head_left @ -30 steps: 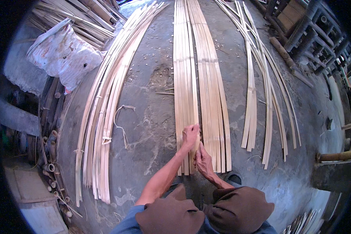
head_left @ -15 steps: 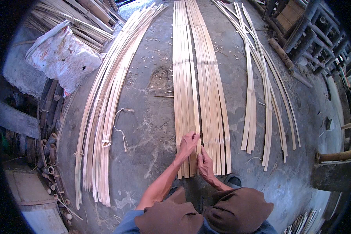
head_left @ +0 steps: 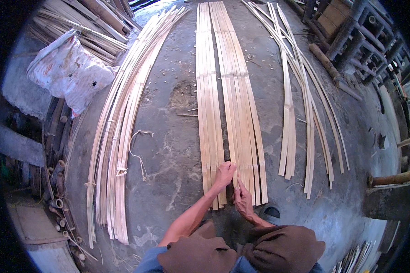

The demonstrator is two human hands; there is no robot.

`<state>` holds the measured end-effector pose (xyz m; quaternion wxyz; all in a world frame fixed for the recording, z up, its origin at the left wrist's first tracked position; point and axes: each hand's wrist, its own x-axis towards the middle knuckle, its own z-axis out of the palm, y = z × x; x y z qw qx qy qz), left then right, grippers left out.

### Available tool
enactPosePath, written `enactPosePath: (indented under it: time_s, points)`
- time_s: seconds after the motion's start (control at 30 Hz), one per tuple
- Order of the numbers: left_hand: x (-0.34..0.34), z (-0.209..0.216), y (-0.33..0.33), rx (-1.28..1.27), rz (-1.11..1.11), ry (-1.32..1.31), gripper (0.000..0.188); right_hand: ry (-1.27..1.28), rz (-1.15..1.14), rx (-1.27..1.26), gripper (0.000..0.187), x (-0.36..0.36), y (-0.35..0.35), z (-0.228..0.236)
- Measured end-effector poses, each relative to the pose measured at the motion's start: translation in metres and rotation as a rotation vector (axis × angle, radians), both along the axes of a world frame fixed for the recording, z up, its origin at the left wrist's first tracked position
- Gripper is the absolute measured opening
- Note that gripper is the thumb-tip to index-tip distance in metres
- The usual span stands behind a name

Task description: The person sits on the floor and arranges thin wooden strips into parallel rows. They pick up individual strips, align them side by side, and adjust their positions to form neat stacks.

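Note:
Two rows of long, flat bamboo strips lie lengthwise on the concrete floor before me, a left row (head_left: 207, 113) and a right row (head_left: 245, 113), with a narrow gap between them. Along the inner edge of the right row runs one bamboo strip (head_left: 232, 150). Near its close end, my left hand (head_left: 225, 174) pinches this strip with closed fingers. Just below, my right hand (head_left: 243, 200) is closed around the end of the same strip. My fingers partly hide the strip's tip.
A tied bundle of bamboo strips (head_left: 123, 136) lies at left, beside a white sack (head_left: 70, 70) and stacked bamboo. Loose, crossing strips (head_left: 288, 136) are spread at right. Farther right stand a bamboo frame (head_left: 360, 45) and a thick pole (head_left: 396, 178). My brown-covered knees (head_left: 196, 250) are close below.
Both hands have shifted slightly right and nearer with the held strip. It has moved from beside the left row to the right row's inner edge, and the gap now lies on its left.

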<state>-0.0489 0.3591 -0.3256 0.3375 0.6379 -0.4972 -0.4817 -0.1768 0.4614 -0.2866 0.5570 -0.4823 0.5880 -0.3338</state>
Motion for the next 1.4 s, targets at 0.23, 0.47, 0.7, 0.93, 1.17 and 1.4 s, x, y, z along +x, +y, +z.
enactPosePath:
  time_s: [0.23,0.47,0.7,0.93,1.17,1.4]
  points:
    - [-0.004,0.01,-0.004,-0.067,0.008,-0.168,0.028,0.119,0.064,0.016,0.062,-0.002,-0.004,-0.013]
    - [0.007,0.015,-0.01,0.034,-0.04,-0.109,0.027,0.092,0.048,0.071,0.062,0.004,-0.011,0.002]
    - [-0.02,0.078,-0.008,-0.118,0.275,0.377,0.023,0.031,0.041,-0.441,0.06,0.003,-0.01,0.015]
    - [0.019,0.068,-0.022,-0.295,0.467,0.039,0.025,0.059,0.172,-0.421,0.05,0.023,-0.029,0.028]
    - [0.095,0.029,-0.029,-0.185,0.459,-0.15,0.028,0.196,0.176,-0.485,0.036,0.011,-0.015,0.008]
    - [0.111,0.024,0.001,-0.179,0.278,-0.35,0.029,0.233,0.201,-0.453,0.034,0.014,-0.013,0.001]
